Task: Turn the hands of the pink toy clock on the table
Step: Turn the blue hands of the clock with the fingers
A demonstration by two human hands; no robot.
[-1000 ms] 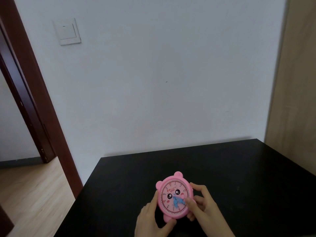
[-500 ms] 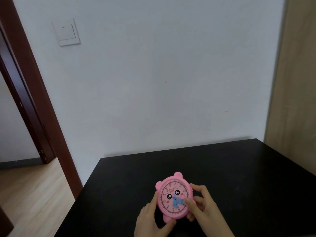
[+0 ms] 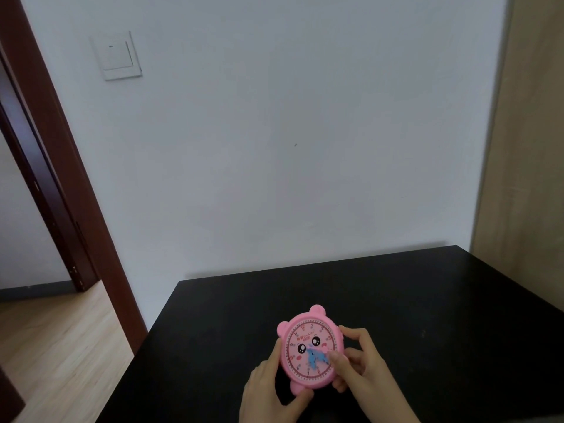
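Note:
The pink toy clock (image 3: 305, 340), round with two small ears and a cartoon face, stands tilted on the black table (image 3: 427, 300) near its front edge. Its blue hands (image 3: 314, 358) point toward the lower right of the dial. My left hand (image 3: 271, 392) grips the clock's left rim and bottom foot, thumb under it. My right hand (image 3: 363, 364) holds the right rim, and one fingertip presses on the tip of the blue hands.
A white wall (image 3: 274, 148) with a light switch (image 3: 117, 56) rises right behind the table. A dark red door frame (image 3: 61, 178) and wooden floor (image 3: 55, 346) lie to the left. A wooden panel (image 3: 531, 148) stands at the right.
The blue clock hands have shifted slightly under my right fingertip. Both hands keep their hold on the clock.

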